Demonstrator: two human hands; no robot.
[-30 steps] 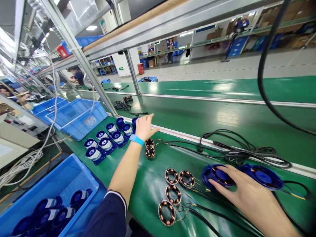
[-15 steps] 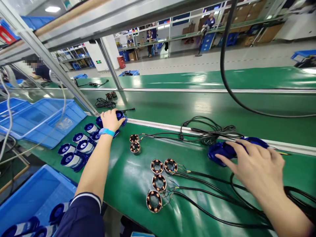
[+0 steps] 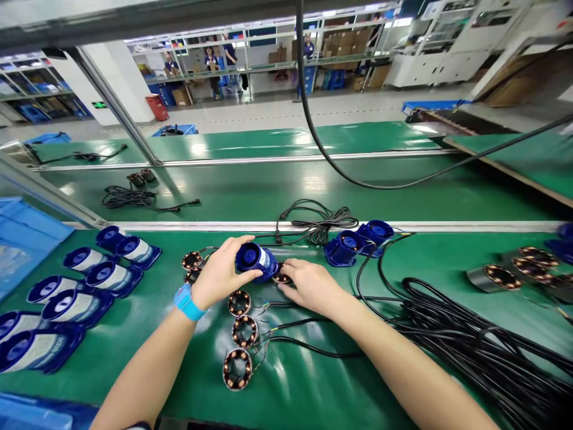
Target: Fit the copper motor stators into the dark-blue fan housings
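My left hand [image 3: 224, 270] is wrapped round a blue pump housing [image 3: 256, 258] with a white label, tilted so its round opening faces me. Close against its right side, my right hand [image 3: 308, 285] grips a ring-shaped motor stator [image 3: 282, 276] with copper windings, partly hidden by the fingers. Below the hands, several more stators [image 3: 245, 331] lie in a column on the green bench, with black cables running right from them. Two blue housings [image 3: 344, 247] stand together to the right, stator windings showing inside at least one.
Rows of labelled blue housings [image 3: 77, 307] stand on the left. A thick bundle of black cables [image 3: 470, 325] covers the right front, with loose stators [image 3: 496, 278] behind it. A coiled cable [image 3: 320, 227] lies by the white rail. One black cable [image 3: 308, 128] hangs from above.
My left hand has brought a housing rightward from the rows. My right hand has left the two housings on the right and moved left to a stator. The view has turned right.
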